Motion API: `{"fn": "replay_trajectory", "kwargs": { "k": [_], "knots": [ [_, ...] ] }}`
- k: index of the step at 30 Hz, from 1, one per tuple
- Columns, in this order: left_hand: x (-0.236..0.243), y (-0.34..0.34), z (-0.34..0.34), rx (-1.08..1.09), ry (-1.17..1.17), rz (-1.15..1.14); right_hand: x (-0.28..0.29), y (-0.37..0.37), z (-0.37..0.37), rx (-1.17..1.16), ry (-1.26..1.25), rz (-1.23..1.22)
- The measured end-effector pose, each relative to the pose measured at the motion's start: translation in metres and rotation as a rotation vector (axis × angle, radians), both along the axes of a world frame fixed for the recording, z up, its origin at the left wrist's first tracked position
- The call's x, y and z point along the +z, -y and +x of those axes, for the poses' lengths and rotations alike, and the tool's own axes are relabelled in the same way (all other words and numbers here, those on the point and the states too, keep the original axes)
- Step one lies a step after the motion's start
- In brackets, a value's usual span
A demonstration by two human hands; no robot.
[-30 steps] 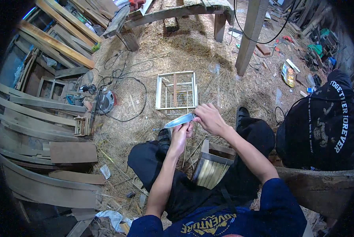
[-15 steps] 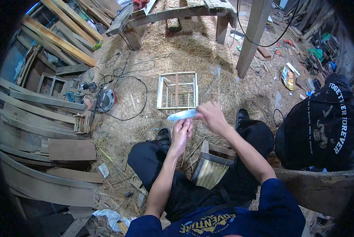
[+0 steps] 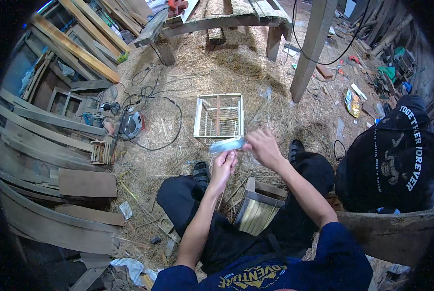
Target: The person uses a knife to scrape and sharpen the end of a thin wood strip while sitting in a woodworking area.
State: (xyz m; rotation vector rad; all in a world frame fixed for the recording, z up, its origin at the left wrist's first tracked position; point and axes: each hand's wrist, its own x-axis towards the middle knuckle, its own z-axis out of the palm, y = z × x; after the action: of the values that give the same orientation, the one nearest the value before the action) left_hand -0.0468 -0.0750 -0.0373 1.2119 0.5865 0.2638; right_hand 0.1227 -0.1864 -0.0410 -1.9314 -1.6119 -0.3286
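Note:
My right hand point(image 3: 265, 149) is closed round the handle of a knife point(image 3: 229, 144), its broad pale blade pointing left and slightly blurred. Just under the blade, my left hand point(image 3: 222, 167) has its fingers pinched together; whatever thin thing they hold is too small to make out. Beyond both hands, a small wooden cage point(image 3: 219, 96) with thin bars and a brown middle slat stands on the littered floor. Between my legs sits a wooden box point(image 3: 250, 194) with pale slats inside it.
A circular saw point(image 3: 131, 125) lies left among looped black cords. Planks point(image 3: 81, 46) and boards point(image 3: 88, 184) line the left side. A rough bench point(image 3: 221, 22) stands ahead, and a post point(image 3: 306, 58) rises right of it. Another person in a black shirt point(image 3: 386, 160) sits close at my right.
The knife and both hands have shifted slightly right and down, with the knife still over the left fingers. The whole view has tilted a little; the cage stays put.

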Motion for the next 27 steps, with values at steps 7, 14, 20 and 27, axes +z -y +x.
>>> {"fn": "replay_trajectory", "kwargs": {
  "k": [7, 14, 20, 27],
  "knots": [
    [0.001, -0.006, -0.001, -0.015, 0.086, -0.091, 0.015, 0.004, 0.033, -0.392, -0.260, 0.062],
    [0.001, -0.008, 0.006, -0.018, 0.073, -0.059, 0.017, 0.005, 0.010, -0.163, -0.313, 0.012],
    [0.013, -0.001, 0.015, 0.002, 0.059, -0.182, 0.000, -0.006, 0.015, -0.008, -0.241, -0.056],
    [0.006, -0.005, 0.008, 0.010, 0.036, -0.179, 0.012, -0.003, 0.016, -0.119, -0.173, 0.079]
  ]
}}
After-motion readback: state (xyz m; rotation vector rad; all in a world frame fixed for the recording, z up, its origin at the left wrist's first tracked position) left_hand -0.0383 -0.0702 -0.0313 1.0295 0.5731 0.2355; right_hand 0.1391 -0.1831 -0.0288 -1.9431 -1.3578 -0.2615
